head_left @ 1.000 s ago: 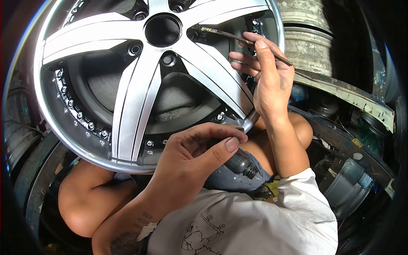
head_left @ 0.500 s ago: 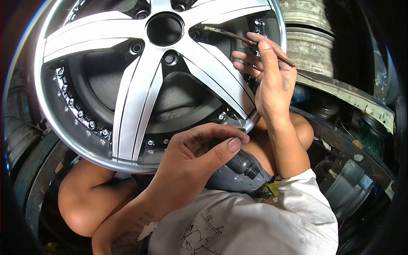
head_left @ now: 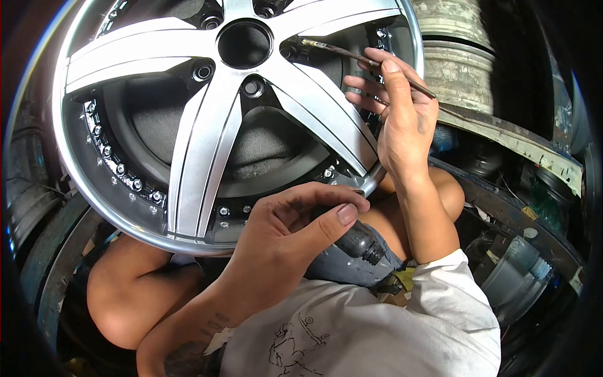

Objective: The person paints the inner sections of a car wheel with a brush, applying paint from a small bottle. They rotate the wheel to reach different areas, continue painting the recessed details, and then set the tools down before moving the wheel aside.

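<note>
- We grip a thin paintbrush [head_left: 352, 54] between the thumb and fingers of our right hand [head_left: 389, 78], the other fingers loosely spread.
- The brush slants toward the upper left, its bristle tip at the recessed lug hole [head_left: 291, 49] just right of the centre bore [head_left: 245, 43]; we cannot tell whether it touches the metal.
- Our left hand [head_left: 286, 235] is curled around a small dark bottle [head_left: 356, 240], whose threaded neck points down and to the right.
- The alloy wheel [head_left: 204, 144] is in front of us at the upper left, with bright silver spokes, thin dark lines along them, and small bolts around the inner edge.
- Its lower rim is near our bent left knee [head_left: 116, 308].
- Weathered wheel rims [head_left: 455, 72] are stacked at the upper right.
- A translucent plastic container [head_left: 515, 276] lies at the lower right, beyond our white sleeve [head_left: 449, 283].
</note>
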A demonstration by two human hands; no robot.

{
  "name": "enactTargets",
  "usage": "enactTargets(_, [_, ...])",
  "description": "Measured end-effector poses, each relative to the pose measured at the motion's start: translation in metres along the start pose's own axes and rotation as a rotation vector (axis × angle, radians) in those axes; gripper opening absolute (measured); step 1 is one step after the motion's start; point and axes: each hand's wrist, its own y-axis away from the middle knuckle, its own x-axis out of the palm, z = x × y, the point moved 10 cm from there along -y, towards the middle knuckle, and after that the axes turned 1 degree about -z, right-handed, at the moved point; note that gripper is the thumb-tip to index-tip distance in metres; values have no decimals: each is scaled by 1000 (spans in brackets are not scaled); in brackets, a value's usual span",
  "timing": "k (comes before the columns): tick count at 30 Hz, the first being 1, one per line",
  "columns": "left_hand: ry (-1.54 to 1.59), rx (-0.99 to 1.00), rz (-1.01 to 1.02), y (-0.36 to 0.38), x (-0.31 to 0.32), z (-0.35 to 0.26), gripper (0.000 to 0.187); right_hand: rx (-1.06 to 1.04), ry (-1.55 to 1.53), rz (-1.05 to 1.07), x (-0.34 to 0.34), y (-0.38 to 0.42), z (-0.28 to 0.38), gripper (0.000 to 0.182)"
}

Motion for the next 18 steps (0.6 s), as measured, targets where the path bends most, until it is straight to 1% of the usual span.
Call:
enactTargets(10, [10, -5, 1, -1, 1, 1, 17, -1, -11, 0, 0, 0, 0, 30])
enactTargets(16, [-23, -8, 6, 1, -1, 1, 19, 37, -48, -57, -15, -5, 6, 39])
enactTargets(18, [-16, -8, -2, 2, -2, -1, 20, 51, -167, -47, -25, -12, 9, 41])
